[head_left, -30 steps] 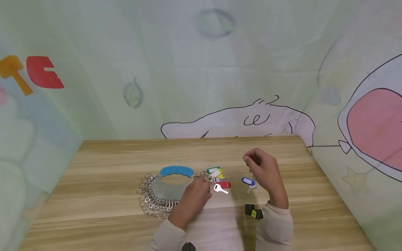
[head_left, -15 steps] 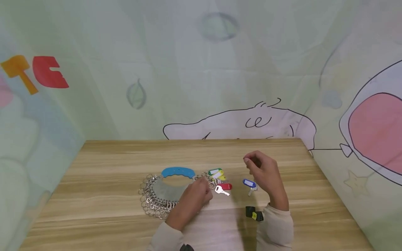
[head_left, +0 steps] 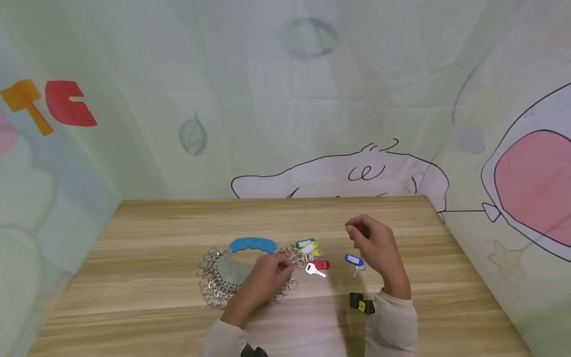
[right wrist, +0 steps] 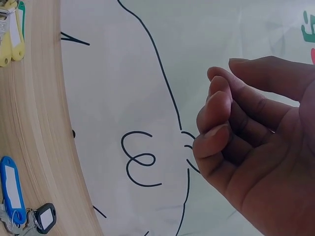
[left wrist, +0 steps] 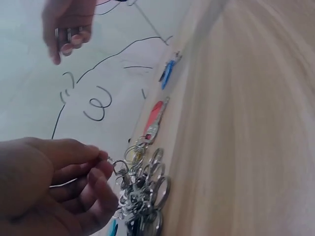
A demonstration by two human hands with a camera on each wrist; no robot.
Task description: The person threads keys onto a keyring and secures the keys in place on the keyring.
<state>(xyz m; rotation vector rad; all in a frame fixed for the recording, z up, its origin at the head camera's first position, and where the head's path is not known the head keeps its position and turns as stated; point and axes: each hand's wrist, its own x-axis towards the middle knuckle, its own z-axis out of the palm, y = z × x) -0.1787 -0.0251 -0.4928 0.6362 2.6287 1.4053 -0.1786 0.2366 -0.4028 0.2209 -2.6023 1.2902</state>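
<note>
A crescent-shaped grey metal key holder (head_left: 233, 274) lies on the table, with a blue handle (head_left: 253, 244) and many metal rings along its curved edge. My left hand (head_left: 266, 275) is over its right side. In the left wrist view, the thumb and forefinger pinch a small metal ring (left wrist: 120, 167) at the edge of the ring cluster (left wrist: 142, 201). To its right lie a silver key (head_left: 315, 270), a red tag (head_left: 322, 264), and green (head_left: 305, 243) and yellow tags (head_left: 311, 249). My right hand (head_left: 374, 243) hangs raised, fingers loosely curled, holding nothing.
Below the right hand, a blue tag (head_left: 354, 260) with a small key (head_left: 356, 271) lies on the wooden table (head_left: 169, 223). A black tag (right wrist: 46, 218) is beside it in the right wrist view. A printed cloth wall (head_left: 250, 124) rises behind the table.
My left hand has drawn back slightly to the left, away from the keys, uncovering rings at the holder's right side. My right hand stays in place.
</note>
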